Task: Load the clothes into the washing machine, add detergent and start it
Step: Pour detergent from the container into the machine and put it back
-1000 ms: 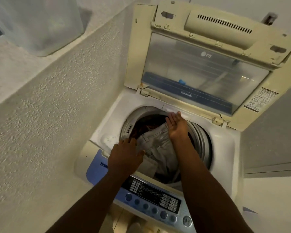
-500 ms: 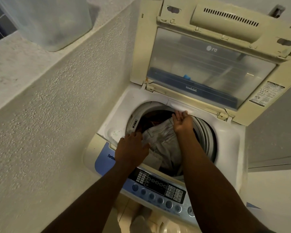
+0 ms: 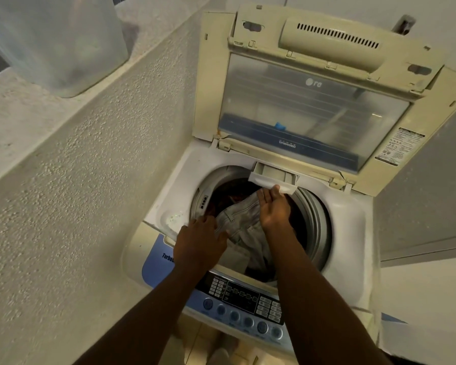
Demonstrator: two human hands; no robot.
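A top-loading washing machine (image 3: 348, 233) stands open, its lid (image 3: 311, 106) tilted up at the back. Inside the drum lie pale grey trousers (image 3: 244, 222) over darker clothes (image 3: 229, 196). A small white detergent drawer (image 3: 273, 177) sticks out from the drum's back rim. My right hand (image 3: 274, 206) grips the drawer's front edge with thumb and fingers, palm up. My left hand (image 3: 199, 243) rests on the drum's front-left rim, fingers bent down at the trousers' edge; I cannot tell whether it grips the cloth.
A rough plastered wall (image 3: 77, 206) runs close along the left, with a ledge holding a translucent plastic container (image 3: 61, 40). The control panel (image 3: 242, 299) with round buttons faces me at the front. A pale wall closes the right side.
The detergent drawer, flush with the rim before, now sticks out over the drum with my right hand on its front edge. My left hand has stayed at the front-left rim.
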